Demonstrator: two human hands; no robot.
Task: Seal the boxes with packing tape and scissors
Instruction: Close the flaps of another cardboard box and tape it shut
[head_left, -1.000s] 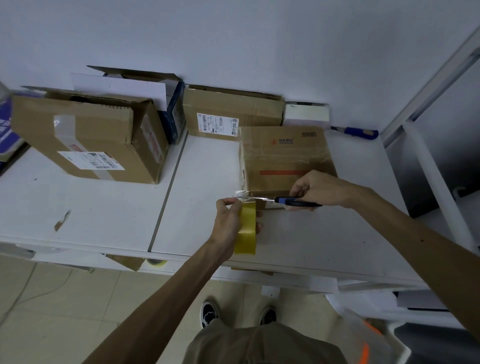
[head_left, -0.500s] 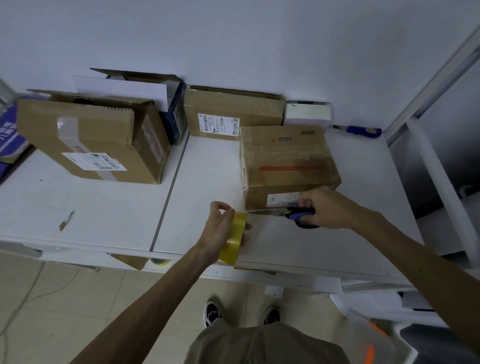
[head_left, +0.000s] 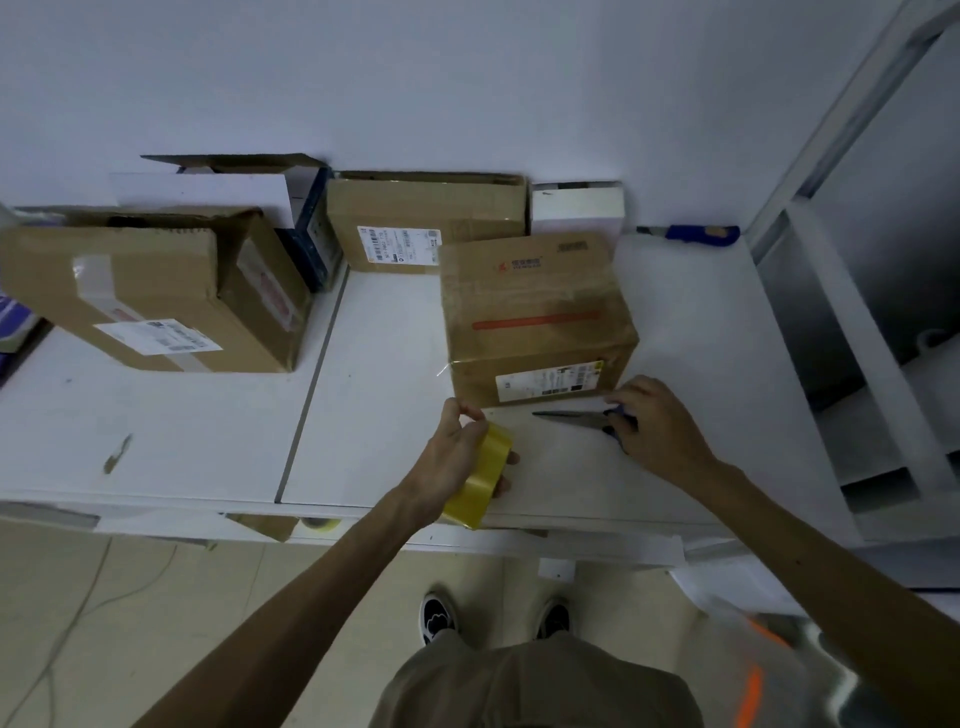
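1. Nearest you: your shoes (head_left: 436, 618) on the tiled floor (head_left: 156, 623), toes toward the surface (head_left: 156, 441).
2. Under the surface's front lip, a spare roll (head_left: 321, 522) peeks out beside a bit of cardboard. Can't tell what it sits on.
3. Your L hand (head_left: 452, 460) is clamped on the yellow tape roll (head_left: 483, 478). Fingers wrap round it, w/ thumb & forefinger pinched together at its top edge. The roll stands on edge over the front of the surface. Can't tell if it touches down.
4. Your R hand (head_left: 660, 421) is curled over the blue handles of the scissors (head_left: 571, 415). They lie low on the surface, blades together, tips pointing L toward the tape roll, just in front of the box.
5. The box (head_left: 535, 312) is brown & closed, w/ glossy clear tape across the top, a red stripe & a label on the front face. It sits R of the surface's seam, just behind both hands. A thin wisp of tape sticks out at its front-L corner.
6. Far L, well apart: a big brown box (head_left: 145, 291) w/ a label, its top not flat shut.
7. Along the back wall, L to R: an open box (head_left: 234, 187) w/ a white flap, a labelled brown box (head_left: 426, 223), a small white box (head_left: 576, 208), then a blue-handled tool (head_left: 691, 234) lying in the R corner.
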